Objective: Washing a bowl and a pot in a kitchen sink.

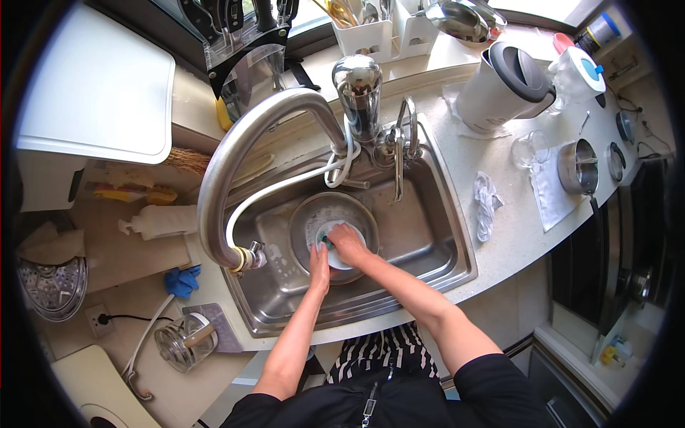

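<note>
Over a round metal basin (368, 207) in the stainless steel sink (409, 227), my left hand (319, 270) grips the near-left side of a small white bowl (336, 260). My right hand (347, 243) reaches into that bowl with its fingers bent around a green scrubber (323, 237), which is mostly hidden. Whitish suds (327, 206) float on the water in the basin.
A large curved steel faucet (214, 176) with a white hose (267, 191) arches at the left. A smaller tap (398, 166) stands at the back. Right of the sink are a crumpled cloth (485, 206), a kettle (495, 91), glass jars (530, 150) and a steel pot (577, 171).
</note>
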Motion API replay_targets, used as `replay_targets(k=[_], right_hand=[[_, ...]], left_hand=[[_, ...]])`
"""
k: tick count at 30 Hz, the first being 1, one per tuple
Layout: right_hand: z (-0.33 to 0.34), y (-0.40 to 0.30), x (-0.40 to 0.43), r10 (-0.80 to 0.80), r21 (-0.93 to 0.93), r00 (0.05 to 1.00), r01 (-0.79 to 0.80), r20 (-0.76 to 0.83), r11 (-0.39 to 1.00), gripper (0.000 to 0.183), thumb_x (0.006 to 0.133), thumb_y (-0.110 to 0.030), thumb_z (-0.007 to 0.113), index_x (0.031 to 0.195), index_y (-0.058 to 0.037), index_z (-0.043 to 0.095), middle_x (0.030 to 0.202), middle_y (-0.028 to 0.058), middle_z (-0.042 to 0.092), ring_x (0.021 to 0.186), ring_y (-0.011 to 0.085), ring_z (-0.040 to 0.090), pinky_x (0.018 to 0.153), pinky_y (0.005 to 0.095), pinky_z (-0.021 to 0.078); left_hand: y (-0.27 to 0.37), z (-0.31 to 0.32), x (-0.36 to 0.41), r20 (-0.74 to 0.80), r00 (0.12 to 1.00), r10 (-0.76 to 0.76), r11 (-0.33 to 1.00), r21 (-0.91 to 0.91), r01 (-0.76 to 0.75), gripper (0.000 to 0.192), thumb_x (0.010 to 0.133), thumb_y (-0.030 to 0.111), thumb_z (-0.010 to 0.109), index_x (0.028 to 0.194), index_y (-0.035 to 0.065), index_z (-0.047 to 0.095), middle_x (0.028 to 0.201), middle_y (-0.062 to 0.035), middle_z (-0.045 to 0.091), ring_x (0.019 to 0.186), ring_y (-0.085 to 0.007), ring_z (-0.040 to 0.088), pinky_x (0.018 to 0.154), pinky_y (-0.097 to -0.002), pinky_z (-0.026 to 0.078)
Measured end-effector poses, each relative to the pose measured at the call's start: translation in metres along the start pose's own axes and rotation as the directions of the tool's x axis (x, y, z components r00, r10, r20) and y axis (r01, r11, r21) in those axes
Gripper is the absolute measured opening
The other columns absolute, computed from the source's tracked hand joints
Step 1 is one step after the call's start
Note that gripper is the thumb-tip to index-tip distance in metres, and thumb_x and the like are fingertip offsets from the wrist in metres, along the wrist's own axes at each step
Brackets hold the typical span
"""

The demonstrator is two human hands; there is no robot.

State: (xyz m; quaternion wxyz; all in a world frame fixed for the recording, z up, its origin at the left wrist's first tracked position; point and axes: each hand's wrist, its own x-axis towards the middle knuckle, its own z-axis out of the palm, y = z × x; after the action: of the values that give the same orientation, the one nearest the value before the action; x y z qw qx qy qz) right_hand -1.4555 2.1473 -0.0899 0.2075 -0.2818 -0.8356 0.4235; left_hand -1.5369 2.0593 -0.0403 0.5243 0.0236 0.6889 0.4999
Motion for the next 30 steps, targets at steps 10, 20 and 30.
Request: replay_targets(k=[10,20,30], right_hand=[[-0.013,-0.034,-0.044,-0.146,-0.130,0.966,0.177,0.214,0.976,0.041,0.064,-0.008,0.057,0.104,-0.0029,0.051,0.096,0.0150,0.055,0.096,0.0308,0.050,0.080,0.0431,0.0377],[-0.021,-0.023,-0.042,-0.408,-0.251,0.910,0.414,0.079,0.875,0.020,0.067,-0.009,0.052,0.087,-0.0072,0.056,0.082,0.0098,0.058,0.080,0.0266,0.056,0.079,0.0382,0.0417],[-0.022,-0.035,-0.029,-0.309,-0.143,0.940,0.329,0.145,0.933,0.012,0.060,-0.007,0.057,0.071,-0.0073,0.055,0.072,0.0066,0.057,0.073,0.0258,0.055,0.080,0.0389,0.0406]], left_hand=[[-0.013,-0.049,0.025,0.202,0.979,-0.017,0.988,-0.149,0.048,0.042,0.088,0.030,0.044,0.123,0.0080,0.034,0.109,-0.0088,0.048,0.101,-0.0201,0.048,0.082,-0.0325,0.042],[-0.005,-0.060,0.018,0.145,0.989,0.018,0.988,-0.157,0.005,0.034,0.077,0.020,0.048,0.106,0.0036,0.047,0.097,-0.0082,0.052,0.091,-0.0200,0.053,0.078,-0.0331,0.044],[0.006,-0.062,0.022,0.114,0.962,-0.250,0.960,-0.098,0.261,0.054,0.081,0.040,0.041,0.117,0.0000,0.041,0.109,-0.0162,0.051,0.102,-0.0276,0.051,0.085,-0.0424,0.040]])
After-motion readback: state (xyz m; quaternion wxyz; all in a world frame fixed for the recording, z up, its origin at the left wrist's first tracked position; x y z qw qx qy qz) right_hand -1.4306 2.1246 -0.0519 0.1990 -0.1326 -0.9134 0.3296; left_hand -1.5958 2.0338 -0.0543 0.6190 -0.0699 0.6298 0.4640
